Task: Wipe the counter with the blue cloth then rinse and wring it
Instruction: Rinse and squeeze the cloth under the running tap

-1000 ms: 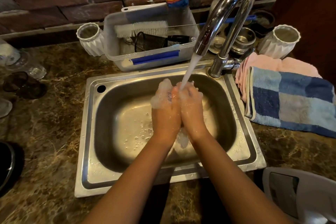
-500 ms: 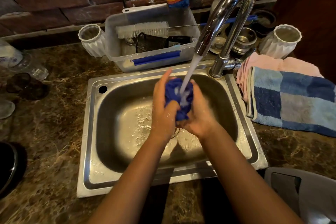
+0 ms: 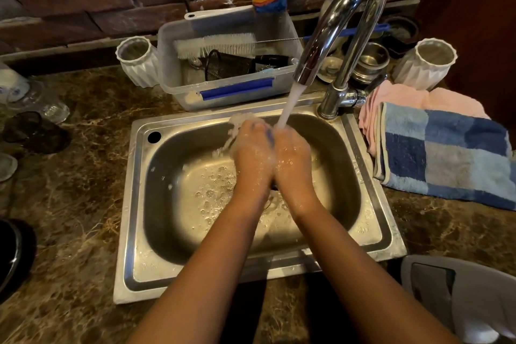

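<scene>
1. L hand (image 3: 252, 153) & R hand (image 3: 291, 155) pressed together, gripping blue cloth (image 3: 269, 135) w/ only a sliver showing.
2. Under tap stream (image 3: 289, 106), over sink (image 3: 363, 176) centre; basin walls well apart from hands.

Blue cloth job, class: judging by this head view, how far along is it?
Done, apparently: wiping, since the small blue cloth is off the counter and over the steel sink. In hand: rinsing, with left hand and right hand pressed around it under the chrome tap's running stream. Left: wringing; water is on.
</scene>
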`<state>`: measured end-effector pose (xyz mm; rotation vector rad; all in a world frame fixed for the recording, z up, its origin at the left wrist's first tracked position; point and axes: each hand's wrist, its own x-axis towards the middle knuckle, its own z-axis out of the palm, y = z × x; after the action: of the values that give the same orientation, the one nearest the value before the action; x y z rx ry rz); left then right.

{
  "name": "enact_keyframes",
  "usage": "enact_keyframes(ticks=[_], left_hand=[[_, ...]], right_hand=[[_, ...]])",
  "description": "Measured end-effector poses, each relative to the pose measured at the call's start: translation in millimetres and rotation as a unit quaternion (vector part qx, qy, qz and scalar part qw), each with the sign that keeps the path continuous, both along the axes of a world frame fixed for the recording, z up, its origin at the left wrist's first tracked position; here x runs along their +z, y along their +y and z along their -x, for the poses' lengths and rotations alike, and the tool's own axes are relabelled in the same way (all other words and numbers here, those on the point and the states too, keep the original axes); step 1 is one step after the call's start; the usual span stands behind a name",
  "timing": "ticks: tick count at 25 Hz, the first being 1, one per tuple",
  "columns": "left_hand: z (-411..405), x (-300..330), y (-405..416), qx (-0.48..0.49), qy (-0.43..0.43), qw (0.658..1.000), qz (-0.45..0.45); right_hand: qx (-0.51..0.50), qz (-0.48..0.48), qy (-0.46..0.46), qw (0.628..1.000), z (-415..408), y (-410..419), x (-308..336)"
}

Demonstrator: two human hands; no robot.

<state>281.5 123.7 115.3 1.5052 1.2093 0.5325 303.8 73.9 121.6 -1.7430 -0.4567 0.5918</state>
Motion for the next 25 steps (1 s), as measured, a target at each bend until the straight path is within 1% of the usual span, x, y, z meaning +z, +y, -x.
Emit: enact_keyframes(ticks=[1, 2, 3, 4, 6, 7, 8, 10, 11, 12, 13, 14, 16, 17, 18, 19, 20, 21, 22, 23, 24, 25], left_hand=[[-1.0, 0.7, 3.1, 0.037, -0.048, 0.993, 0.097], [0.9, 5.3, 4.3, 0.063, -0.093, 0.976, 0.187], [4.9, 4.3, 7.3, 0.099, -0.118, 0.952, 0.265], [8.9, 1.6, 9.4, 0.127, -0.121, 0.938, 0.298], [14.5, -5.1, 13.3, 0.184, -0.125, 0.921, 0.320], [18.5, -8.6, 17.2, 0.181, -0.139, 0.910, 0.345], [21.9, -9.7, 19.5, 0.154, -0.149, 0.895, 0.392], [32.0, -13.4, 20.1, 0.043, -0.139, 0.860, 0.489], [36.5, -14.3, 18.1, 0.007, -0.153, 0.838, 0.524], [38.1, -15.5, 16.3, 0.002, -0.176, 0.822, 0.542], [38.5, -18.7, 16.0, 0.020, -0.202, 0.817, 0.540], [38.1, -19.5, 14.2, 0.040, -0.215, 0.825, 0.521], [36.9, -18.8, 13.5, 0.057, -0.215, 0.860, 0.459], [37.5, -18.7, 14.9, 0.047, -0.219, 0.874, 0.432], [39.7, -16.9, 16.7, 0.014, -0.224, 0.887, 0.403], [42.8, -14.7, 18.6, -0.026, -0.230, 0.902, 0.364], [45.2, -13.4, 18.7, -0.051, -0.246, 0.911, 0.326], [46.5, -11.5, 15.9, -0.053, -0.279, 0.912, 0.295], [46.6, -9.0, 10.0, -0.029, -0.317, 0.904, 0.285], [45.2, -6.9, 2.5, 0.004, -0.336, 0.894, 0.295], [42.0, -6.0, -5.0, 0.035, -0.329, 0.885, 0.328], [38.0, -5.4, -11.8, 0.052, -0.310, 0.870, 0.379]], right_hand=[[-0.013, 0.000, 0.017, 1.000, 5.1, -2.7, -1.4], [-0.009, 0.011, 0.010, 1.000, 10.1, -6.5, -4.1], [0.014, 0.031, -0.012, 0.999, 15.6, -11.1, -7.3], [0.046, 0.040, -0.017, 0.998, 21.1, -15.5, -12.5], [0.092, 0.009, 0.033, 0.995, 27.2, -21.0, -18.7], [0.092, -0.022, 0.065, 0.993, 26.7, -22.5, -21.0], [0.075, -0.045, 0.082, 0.993, 22.4, -23.3, -25.3], [0.043, -0.061, 0.069, 0.995, 7.9, -25.3, -26.4], [0.043, -0.076, 0.070, 0.994, 0.2, -25.5, -26.8], [0.041, -0.105, 0.090, 0.990, -5.2, -25.1, -25.3], [0.027, -0.140, 0.126, 0.982, -7.8, -24.5, -23.6], [-0.001, -0.165, 0.174, 0.971, -10.0, -24.5, -26.2], [-0.042, -0.176, 0.323, 0.929, -16.1, -24.2, -32.6], [-0.032, -0.153, 0.401, 0.903, -16.8, -25.2, -33.4], [-0.010, -0.116, 0.456, 0.882, -17.4, -26.4, -32.4], [0.003, -0.081, 0.485, 0.871, -19.4, -26.7, -30.9], [0.005, -0.062, 0.494, 0.867, -21.7, -25.9, -29.2], [-0.005, -0.061, 0.492, 0.868, -22.7, -25.0, -27.4], [-0.021, -0.085, 0.487, 0.869, -22.2, -23.9, -24.5], [-0.036, -0.135, 0.478, 0.867, -20.3, -22.1, -21.4], [-0.047, -0.194, 0.464, 0.863, -18.9, -20.1, -21.2], [-0.050, -0.240, 0.440, 0.864, -16.1, -18.6, -20.6]])
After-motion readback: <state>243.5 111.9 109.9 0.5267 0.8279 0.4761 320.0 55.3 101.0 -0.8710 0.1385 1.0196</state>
